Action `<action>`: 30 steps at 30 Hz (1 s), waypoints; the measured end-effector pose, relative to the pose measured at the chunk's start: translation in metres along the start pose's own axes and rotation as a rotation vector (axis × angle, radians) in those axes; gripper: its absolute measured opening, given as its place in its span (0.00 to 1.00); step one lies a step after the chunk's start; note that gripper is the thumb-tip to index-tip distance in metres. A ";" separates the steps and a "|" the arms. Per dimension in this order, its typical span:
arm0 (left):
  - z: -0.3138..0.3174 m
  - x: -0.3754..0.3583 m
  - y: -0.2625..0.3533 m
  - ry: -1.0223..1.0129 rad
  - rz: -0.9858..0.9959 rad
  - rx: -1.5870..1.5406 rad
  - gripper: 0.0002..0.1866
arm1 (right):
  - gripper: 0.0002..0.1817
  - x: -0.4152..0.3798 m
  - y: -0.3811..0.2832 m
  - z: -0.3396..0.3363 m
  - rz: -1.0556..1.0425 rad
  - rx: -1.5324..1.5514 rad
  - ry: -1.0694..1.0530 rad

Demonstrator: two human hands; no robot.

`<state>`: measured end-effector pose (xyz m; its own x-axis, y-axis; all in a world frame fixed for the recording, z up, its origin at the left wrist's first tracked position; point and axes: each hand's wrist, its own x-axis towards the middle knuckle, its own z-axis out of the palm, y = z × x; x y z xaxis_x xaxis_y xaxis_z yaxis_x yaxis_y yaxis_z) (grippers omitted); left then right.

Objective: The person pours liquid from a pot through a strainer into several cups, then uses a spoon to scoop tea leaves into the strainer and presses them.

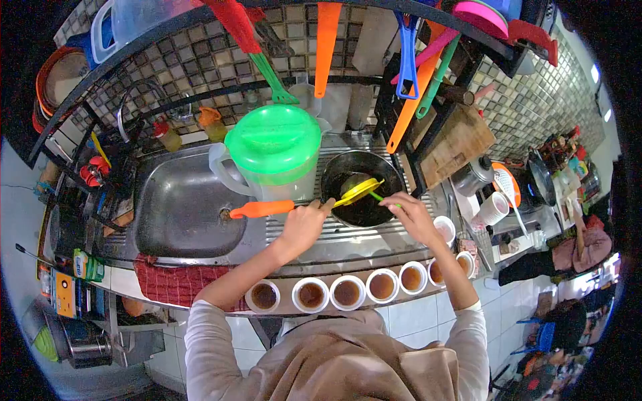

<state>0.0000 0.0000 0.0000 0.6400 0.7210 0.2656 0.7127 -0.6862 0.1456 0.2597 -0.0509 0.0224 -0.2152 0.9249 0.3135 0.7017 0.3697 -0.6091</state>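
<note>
My left hand (305,229) is closed around the handle of a yellow strainer (359,192), held over a dark pot (363,212). An orange handle (264,209) sticks out to the left of that hand. In my right hand (413,219), pinched between the fingers, is a thin green stick-like handle (378,197) whose far end meets the strainer's rim. Dark contents show inside the pot, which stands on the ribbed steel drainboard. Along the counter's front edge, below my forearms, runs a row of white cups (347,293) with brown liquid.
A clear pitcher with a green lid (274,142) stands left of the pot, beside the steel sink (190,207). Utensils hang overhead, including an orange spatula (414,100). To the right are a wooden board (457,148), stacked cups (493,208) and another person (582,248).
</note>
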 end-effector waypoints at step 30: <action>0.003 -0.003 -0.004 0.093 0.031 -0.044 0.26 | 0.11 0.003 -0.016 -0.019 0.013 0.121 0.003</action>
<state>-0.0041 0.0007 -0.0039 0.6306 0.6888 0.3577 0.6783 -0.7131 0.1773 0.2608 -0.0560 0.0468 -0.2043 0.9294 0.3073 0.6171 0.3659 -0.6966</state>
